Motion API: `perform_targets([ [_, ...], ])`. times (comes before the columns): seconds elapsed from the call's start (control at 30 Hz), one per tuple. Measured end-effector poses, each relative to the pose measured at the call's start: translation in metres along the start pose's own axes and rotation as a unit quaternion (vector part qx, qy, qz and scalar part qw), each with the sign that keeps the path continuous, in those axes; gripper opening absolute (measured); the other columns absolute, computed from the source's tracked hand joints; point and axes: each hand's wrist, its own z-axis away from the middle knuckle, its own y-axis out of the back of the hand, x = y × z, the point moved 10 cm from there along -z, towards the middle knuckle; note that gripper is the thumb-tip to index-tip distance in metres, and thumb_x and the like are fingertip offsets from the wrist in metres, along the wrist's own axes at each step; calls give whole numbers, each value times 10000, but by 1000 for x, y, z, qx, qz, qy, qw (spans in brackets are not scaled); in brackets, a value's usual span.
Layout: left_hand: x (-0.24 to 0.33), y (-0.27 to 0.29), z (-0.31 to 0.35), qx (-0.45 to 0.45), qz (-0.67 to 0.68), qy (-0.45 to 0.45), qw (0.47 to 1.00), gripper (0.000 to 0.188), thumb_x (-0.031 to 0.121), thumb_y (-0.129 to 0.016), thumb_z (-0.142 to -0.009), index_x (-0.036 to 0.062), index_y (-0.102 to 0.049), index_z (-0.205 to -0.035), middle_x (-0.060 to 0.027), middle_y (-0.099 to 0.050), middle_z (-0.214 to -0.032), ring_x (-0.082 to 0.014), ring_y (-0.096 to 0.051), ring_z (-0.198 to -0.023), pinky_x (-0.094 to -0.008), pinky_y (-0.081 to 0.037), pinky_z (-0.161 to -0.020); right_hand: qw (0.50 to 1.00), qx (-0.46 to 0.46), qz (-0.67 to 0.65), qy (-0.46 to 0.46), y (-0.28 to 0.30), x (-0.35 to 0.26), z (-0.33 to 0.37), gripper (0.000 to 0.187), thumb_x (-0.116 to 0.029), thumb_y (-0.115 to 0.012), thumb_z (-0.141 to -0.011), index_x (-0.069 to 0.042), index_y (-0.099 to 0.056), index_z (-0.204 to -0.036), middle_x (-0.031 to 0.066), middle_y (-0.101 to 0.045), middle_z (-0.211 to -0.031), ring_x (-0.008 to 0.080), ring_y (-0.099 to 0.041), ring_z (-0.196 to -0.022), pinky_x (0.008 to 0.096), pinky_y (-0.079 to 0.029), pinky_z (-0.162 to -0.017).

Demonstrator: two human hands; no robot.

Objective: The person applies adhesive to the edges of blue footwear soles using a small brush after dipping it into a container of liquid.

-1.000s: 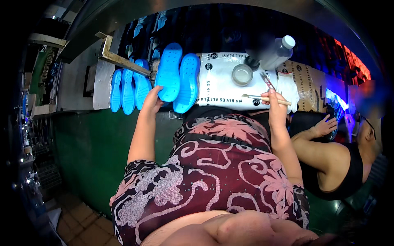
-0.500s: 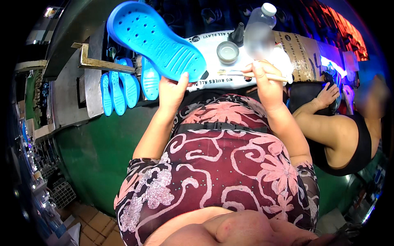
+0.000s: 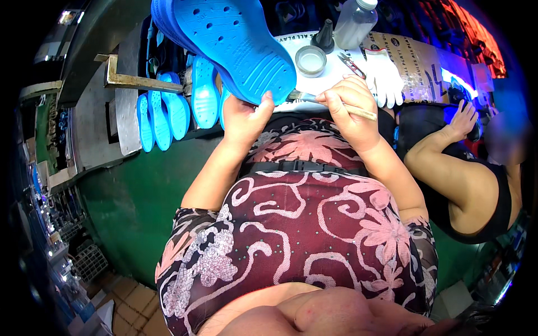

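My left hand (image 3: 246, 120) grips the heel end of a large bright blue shoe sole (image 3: 246, 56) with holes and grooves, thumb on its near edge. A second blue layer shows along its left side. My right hand (image 3: 353, 109) is closed around the wooden handle of a flat brush (image 3: 361, 112). The brush's bristle end points left, at the sole's right edge near the heel; whether it touches I cannot tell. Just beyond the brush stands a small glass jar (image 3: 311, 61) of pale liquid. Snips (image 3: 352, 64) lie to the jar's right.
A dark nozzle bottle (image 3: 323, 38) and a clear bottle (image 3: 356, 25) with a white cap stand behind the jar. White gloves (image 3: 384, 78) lie at the right. Several blue soles (image 3: 162, 126) hang over the left edge, by a metal bracket (image 3: 143, 83). A co-worker's arm (image 3: 443, 134) is at right.
The sole has come closer and shifted right. My right hand has moved the brush left to the sole's edge. Snips and gloves, hidden or blurred before, now show.
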Motion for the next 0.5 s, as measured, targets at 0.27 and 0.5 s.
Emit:
perform_targets([
  [0.27, 5, -3, 2, -4, -61, -22, 998, 247, 67, -639, -776, -28, -625, -1004, -114, -678, -906, -155, -621, -814, -296, -489, -738, 999, -29, -9, -25, 4, 1, -2, 218, -142, -571, -875, -42, -656, -700, 58, -633, -658, 217, -571, -645, 348, -405, -767],
  [0.5, 12, -1, 4, -5, -41, -28, 999, 248, 70, -626, -772, -32, -608, -998, -93, -660, -884, -134, -596, -806, -288, -479, -738, 998, -36, -6, -46, 3, 9, 0, 231, -125, -547, -891, -26, -656, -713, 57, -647, -677, 215, -588, -660, 353, -413, -805],
])
